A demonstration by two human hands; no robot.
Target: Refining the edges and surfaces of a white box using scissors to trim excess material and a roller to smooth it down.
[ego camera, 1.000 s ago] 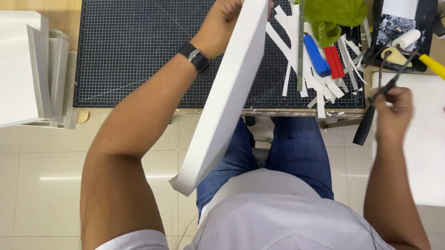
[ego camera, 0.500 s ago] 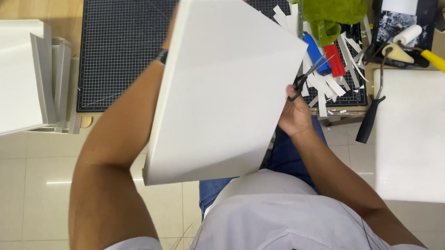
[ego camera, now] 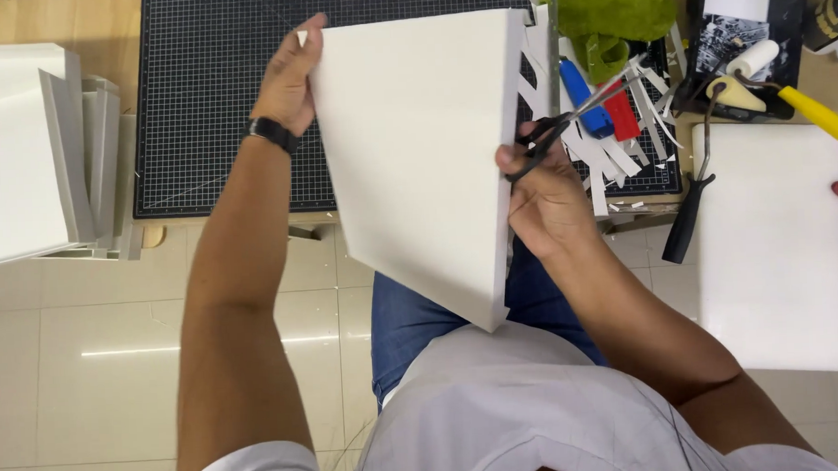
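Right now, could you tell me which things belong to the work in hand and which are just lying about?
In hand:
white board, held by left hand
scissors, in right hand

Lying about:
cutting mat
paper strips
green bag
paint roller
stacked white boards

Matt white canvas panel point(ego camera: 416, 161), gridded rubbery cutting mat point(ego camera: 210, 103), glossy tiled floor point(ego camera: 79, 349).

white board point(ego camera: 416, 161), black gridded cutting mat point(ego camera: 210, 94), green bag point(ego camera: 615, 10), black-handled scissors point(ego camera: 550, 138)
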